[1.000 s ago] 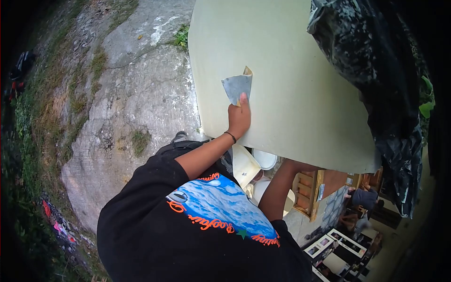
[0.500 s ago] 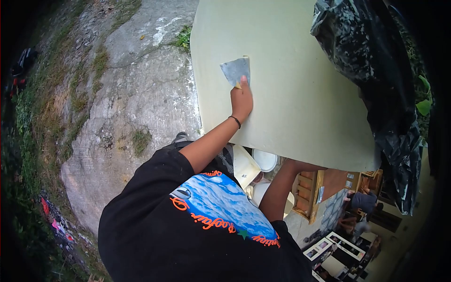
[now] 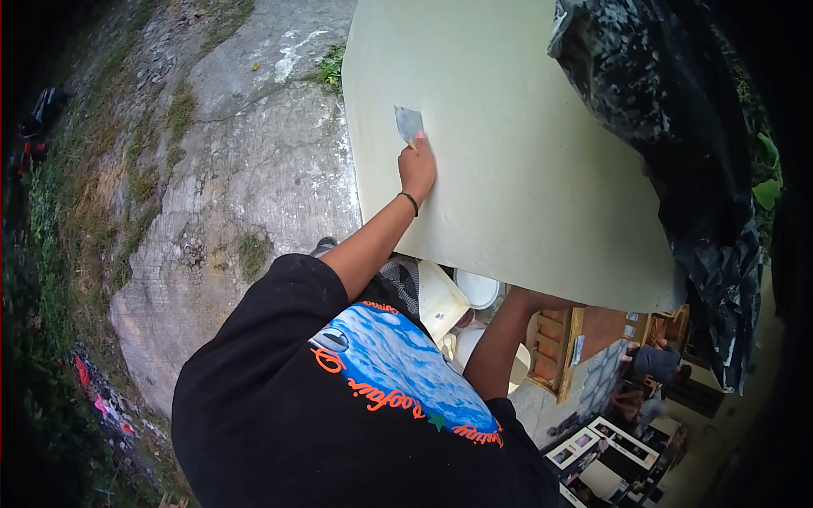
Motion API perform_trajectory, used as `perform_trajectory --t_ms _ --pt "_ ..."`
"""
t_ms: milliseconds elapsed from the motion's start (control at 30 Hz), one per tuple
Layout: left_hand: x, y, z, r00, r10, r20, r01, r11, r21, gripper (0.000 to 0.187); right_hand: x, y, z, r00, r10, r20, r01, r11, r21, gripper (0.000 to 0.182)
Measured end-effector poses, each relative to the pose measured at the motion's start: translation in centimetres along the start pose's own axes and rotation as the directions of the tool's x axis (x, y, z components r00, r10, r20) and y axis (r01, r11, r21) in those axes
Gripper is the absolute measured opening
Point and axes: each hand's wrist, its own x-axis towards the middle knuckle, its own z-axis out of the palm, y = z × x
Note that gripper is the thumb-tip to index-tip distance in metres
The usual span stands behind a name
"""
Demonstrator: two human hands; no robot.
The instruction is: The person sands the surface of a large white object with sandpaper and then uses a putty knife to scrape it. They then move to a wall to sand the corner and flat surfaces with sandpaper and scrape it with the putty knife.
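Note:
My left hand (image 3: 417, 169), with a dark band at the wrist, is closed around a putty knife (image 3: 408, 123). The knife's wide grey blade lies over the smooth pale panel (image 3: 525, 169), close to its left edge. Its handle is mostly covered by my fingers. On the right, my other arm reaches to the panel's lower edge; of my right hand (image 3: 549, 300) only the part near the wrist shows, and the fingers are hidden behind the panel.
Black plastic sheeting (image 3: 669, 144) hangs along the panel's right side. A white bucket (image 3: 477, 289) and a pale container (image 3: 440, 298) stand below. Rough concrete (image 3: 254, 169) lies to the left. Wooden furniture (image 3: 555, 351) and a person (image 3: 656, 362) are at lower right.
My left hand and the putty knife have shifted left across the panel, and the blade has turned so it looks narrower. My right arm has barely moved.

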Motion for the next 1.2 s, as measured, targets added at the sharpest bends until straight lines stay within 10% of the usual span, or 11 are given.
perform_trajectory --t_ms 33,67,200,400,500,600,667,800,900,1000,1200 --pt "-0.7 -0.7 -0.1 0.998 0.052 0.022 -0.053 0.998 0.043 0.053 0.3 -0.9 -0.4 0.953 -0.291 0.079 0.285 0.779 -0.559 0.046" --pt "-1.0 -1.5 -0.2 0.994 0.099 0.044 -0.102 0.991 0.089 0.054 0.3 -1.5 -0.7 0.836 -0.454 0.307 0.436 0.212 -0.875 0.047" --pt "3.9 -1.9 0.6 1.000 -0.005 -0.019 0.006 0.999 0.052 0.054 0.3 -1.3 -0.6 0.910 -0.399 0.114 0.318 0.493 -0.810 0.050" --pt "-5.0 -0.1 -0.4 0.954 0.296 0.050 -0.298 0.954 0.045 0.051 0.3 -1.1 0.1 0.900 -0.409 0.153 0.330 0.406 -0.852 0.051" --pt "-0.3 0.1 -0.3 0.977 0.181 0.112 -0.192 0.976 0.103 0.052 0.5 -1.6 -0.2 0.938 -0.281 0.204 0.279 0.262 -0.924 0.050" --pt "-1.3 4.7 -0.7 0.984 -0.083 0.155 0.098 0.991 -0.091 0.051 1.3 -1.9 0.0 0.994 0.082 0.070 -0.031 0.837 -0.546 0.053" --pt "-6.3 6.4 0.4 0.904 0.426 0.037 -0.419 0.899 -0.128 0.053 1.1 -1.9 0.1 0.981 0.106 0.164 0.096 0.469 -0.878 0.056" --pt "-5.6 8.4 0.0 0.846 0.525 0.092 -0.491 0.835 -0.249 0.054 1.3 -2.3 -0.2 0.908 0.370 0.195 0.100 0.262 -0.960 0.061" --pt "-2.0 8.4 -0.4 0.964 0.239 0.116 -0.236 0.971 -0.036 0.050 0.4 -0.7 -0.4 0.993 0.112 0.039 -0.077 0.858 -0.508 0.061" --pt "-4.4 9.5 0.3 0.927 0.348 0.141 -0.331 0.934 -0.135 0.050 0.4 -1.7 0.0 0.951 -0.305 0.047 0.261 0.713 -0.651 0.060" --pt "-3.7 11.7 1.9 0.635 0.772 0.026 -0.748 0.623 -0.230 0.044 0.2 -1.8 0.1 0.949 -0.313 0.020 0.258 0.742 -0.618 0.054"
